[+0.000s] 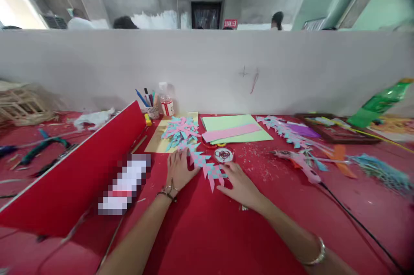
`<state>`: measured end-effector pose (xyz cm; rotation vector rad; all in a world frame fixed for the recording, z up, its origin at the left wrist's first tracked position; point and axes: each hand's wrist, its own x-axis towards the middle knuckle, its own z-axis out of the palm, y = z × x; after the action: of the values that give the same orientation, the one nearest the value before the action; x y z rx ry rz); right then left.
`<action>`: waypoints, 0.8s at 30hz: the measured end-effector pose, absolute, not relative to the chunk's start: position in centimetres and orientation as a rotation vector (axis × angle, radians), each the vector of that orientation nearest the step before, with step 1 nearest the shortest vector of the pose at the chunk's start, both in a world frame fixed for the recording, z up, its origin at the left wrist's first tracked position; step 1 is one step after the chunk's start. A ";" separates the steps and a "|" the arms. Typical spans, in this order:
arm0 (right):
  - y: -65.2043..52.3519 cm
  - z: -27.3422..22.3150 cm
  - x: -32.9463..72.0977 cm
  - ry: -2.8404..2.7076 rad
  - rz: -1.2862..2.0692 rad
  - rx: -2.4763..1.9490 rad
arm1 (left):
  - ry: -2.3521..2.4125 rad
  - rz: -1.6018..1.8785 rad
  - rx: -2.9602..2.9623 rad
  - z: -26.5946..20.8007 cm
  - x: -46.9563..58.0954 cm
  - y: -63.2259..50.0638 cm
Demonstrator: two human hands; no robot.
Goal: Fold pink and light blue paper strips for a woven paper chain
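Note:
A folded paper chain (202,160) of pink and blue pieces lies on the red tabletop, its loose strip ends pointing toward me. My left hand (181,168) rests along the chain's left part, fingers spread and the thumb apart. At the right end, my right hand (242,185) has its fingertips by the last pieces, with thumb and fingers apart. Just behind that hand lies a round white disc with dark scribble (224,155). A heap of folded pink and blue paper pieces (181,131) sits on a yellowish sheet (155,141) beyond my left hand.
Green paper sheets (236,124) carry a pink strip. Another paper chain (284,131) lies right of them, near a pink glue gun (299,162) with a black cord. A red board (84,167) stands left, beside a blurred phone-like object (125,184). A green bottle (378,104) leans at right.

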<state>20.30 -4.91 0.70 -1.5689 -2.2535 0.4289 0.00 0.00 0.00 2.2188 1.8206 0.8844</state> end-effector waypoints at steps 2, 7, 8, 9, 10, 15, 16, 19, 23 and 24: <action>-5.0 0.5 20.5 -2.219 0.445 -1.555 | 1.670 0.995 2.078 0.0 0.1 0.3; -5.2 0.6 20.6 -2.105 0.612 -1.445 | 1.182 1.213 1.669 -0.3 0.3 0.9; -5.2 0.7 20.6 -2.069 0.660 -1.434 | 1.124 1.219 1.614 -0.4 0.4 1.0; -5.3 0.9 20.6 -2.031 0.708 -1.433 | 1.090 1.214 1.584 -0.4 0.4 1.0; -5.4 1.0 20.6 -1.997 0.756 -1.437 | 1.073 1.210 1.577 -0.4 0.5 0.9; -5.6 1.4 20.5 -1.938 0.919 -1.401 | 1.033 1.237 1.675 0.3 0.8 0.3; -5.5 1.4 20.5 -1.940 0.933 -1.383 | 1.028 1.235 1.694 0.4 0.8 0.2; -5.4 1.1 20.5 -1.941 0.856 -1.353 | 1.033 1.216 1.713 0.8 0.7 -0.1; -5.2 0.6 20.7 -1.922 0.704 -1.348 | 1.053 1.187 1.640 1.2 0.8 -0.3; -5.1 0.6 20.7 -1.912 0.720 -1.351 | 1.052 1.182 1.610 1.2 0.9 -0.3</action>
<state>20.75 -5.14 0.55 -1.3507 -1.9115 0.7200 0.87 -0.34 1.20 1.6102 1.0518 1.1815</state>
